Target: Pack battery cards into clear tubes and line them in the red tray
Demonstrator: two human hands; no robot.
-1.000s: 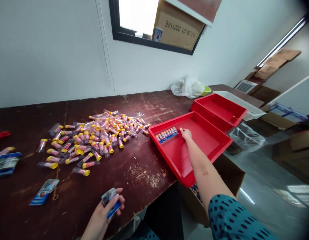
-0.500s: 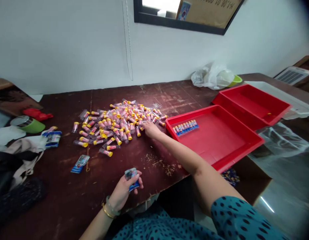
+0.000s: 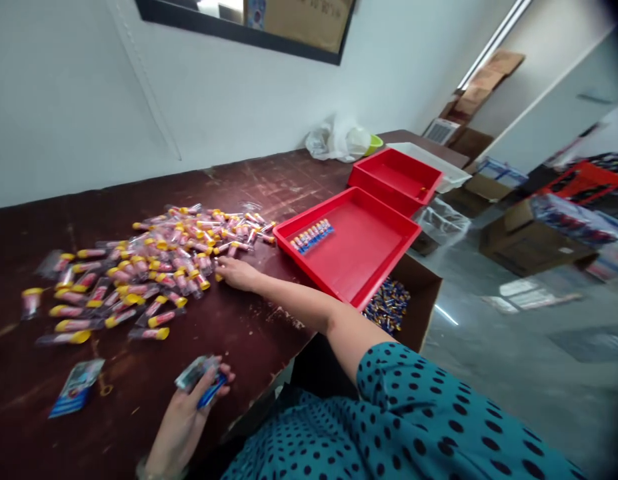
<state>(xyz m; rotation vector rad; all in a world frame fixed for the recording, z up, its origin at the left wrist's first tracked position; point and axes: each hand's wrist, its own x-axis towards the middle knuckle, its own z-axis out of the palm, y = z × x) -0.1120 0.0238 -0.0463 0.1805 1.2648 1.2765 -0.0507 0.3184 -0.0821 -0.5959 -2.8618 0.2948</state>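
Tubes (image 3: 165,277) by right fingers (image 3: 225,265), packaging (image 3: 191,372) in left fingers (image 3: 225,377)

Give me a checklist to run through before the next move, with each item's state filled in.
1. Left hand has its packets: ok; printed blue packets sit between thumb and fingers.
2. Right hand at the pile of yellow-capped tubes: ok; its fingertips are at the near right edge.
3. Tube firmly in the right hand: cannot tell; a yellow cap shows by the fingertips, but blur hides the grip.
4. No stray packet on the table: not ok; a loose blue packet lies in front of the pile.
5. Near red tray fully supported: not ok; its near corner appears to overhang the table's edge.
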